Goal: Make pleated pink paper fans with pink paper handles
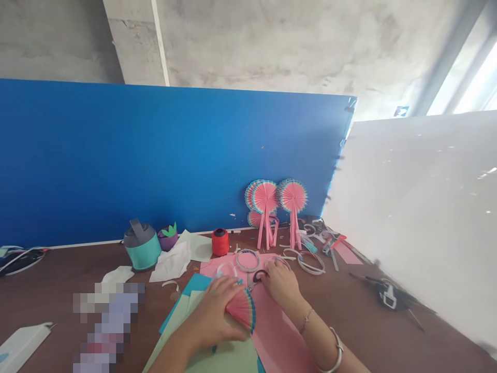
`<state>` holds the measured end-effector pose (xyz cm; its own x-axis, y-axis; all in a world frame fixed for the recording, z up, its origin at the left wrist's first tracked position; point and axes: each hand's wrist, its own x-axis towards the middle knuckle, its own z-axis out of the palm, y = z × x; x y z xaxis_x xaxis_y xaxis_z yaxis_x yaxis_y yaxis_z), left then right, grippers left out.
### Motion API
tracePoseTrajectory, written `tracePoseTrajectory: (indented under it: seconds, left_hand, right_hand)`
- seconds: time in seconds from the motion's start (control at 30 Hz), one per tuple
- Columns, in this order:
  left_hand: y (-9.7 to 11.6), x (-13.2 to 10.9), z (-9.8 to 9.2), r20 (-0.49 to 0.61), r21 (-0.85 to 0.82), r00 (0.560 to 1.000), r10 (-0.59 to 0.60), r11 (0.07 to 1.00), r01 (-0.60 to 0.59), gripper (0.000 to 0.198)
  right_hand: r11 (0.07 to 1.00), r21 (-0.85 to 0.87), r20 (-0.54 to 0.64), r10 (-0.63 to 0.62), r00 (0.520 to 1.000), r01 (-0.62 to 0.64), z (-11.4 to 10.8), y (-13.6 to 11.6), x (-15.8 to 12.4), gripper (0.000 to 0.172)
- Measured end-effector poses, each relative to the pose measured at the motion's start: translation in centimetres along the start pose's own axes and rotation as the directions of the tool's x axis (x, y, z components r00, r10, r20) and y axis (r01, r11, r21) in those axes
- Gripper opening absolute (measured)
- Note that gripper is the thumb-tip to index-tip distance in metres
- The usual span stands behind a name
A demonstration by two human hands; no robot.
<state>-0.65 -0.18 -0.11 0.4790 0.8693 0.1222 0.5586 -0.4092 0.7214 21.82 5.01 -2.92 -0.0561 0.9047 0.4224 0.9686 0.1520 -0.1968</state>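
Observation:
My left hand (213,313) is closed round a small pleated paper fan (245,309), pink with a rainbow-coloured edge, just above pale green sheets (202,357). To its right, my right hand (282,286) bends its fingers over a ring of tape (276,259) on the pink paper (274,326). Its thumb lies beside the black handle of the scissors (259,275); what the fingertips grip is hidden. Another tape roll (248,260) lies flat beyond the hands.
Finished pink round fans (266,198) stand against the blue partition (155,155). A red spool (220,242), a teal container (143,247) and crumpled tissue (171,261) are at the back. Tape rings (311,263) and a glue gun (334,242) lie right; black-handled tools (388,295) lie farther right.

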Motion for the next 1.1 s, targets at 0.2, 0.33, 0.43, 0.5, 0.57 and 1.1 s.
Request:
tracePoseTrajectory:
  seconds: [0.2,0.33,0.43,0.5,0.57,1.1]
  left_hand:
    - [-1.1,0.5,0.0,-0.151,0.245,0.982,-0.11,0.959,0.145,0.044]
    - [-2.5,0.7,-0.2,-0.277,0.364,0.938,-0.21,0.88,0.304,0.053]
    - [-3.0,0.8,-0.1,-0.308,0.397,0.926,-0.22,0.854,0.335,0.057]
    - [-3.1,0.8,-0.1,-0.338,0.401,0.922,-0.189,0.858,0.322,0.056]
    - [-3.2,0.9,-0.1,-0.359,0.389,0.925,-0.124,0.881,0.269,0.051]
    - [-2.9,0.8,0.7,-0.214,0.435,0.975,-0.065,0.887,0.155,0.043]
  right_hand:
    - [1.0,-0.015,0.113,-0.006,0.994,0.008,-0.1,0.7,0.1,0.012]
    - [1.0,-0.003,0.103,0.02,0.994,-0.02,0.4,1.4,0.5,0.015]
    - [0.997,-0.028,0.071,0.079,0.994,-0.077,0.7,2.1,0.8,0.018]
    - [0.991,-0.051,0.036,0.125,0.991,-0.123,0.7,2.5,1.0,0.023]
    - [0.991,-0.038,0.011,0.127,0.992,-0.127,0.5,2.4,1.2,0.029]
    - [0.993,-0.074,0.286,0.114,0.952,-0.096,-0.8,0.2,0.9,0.032]
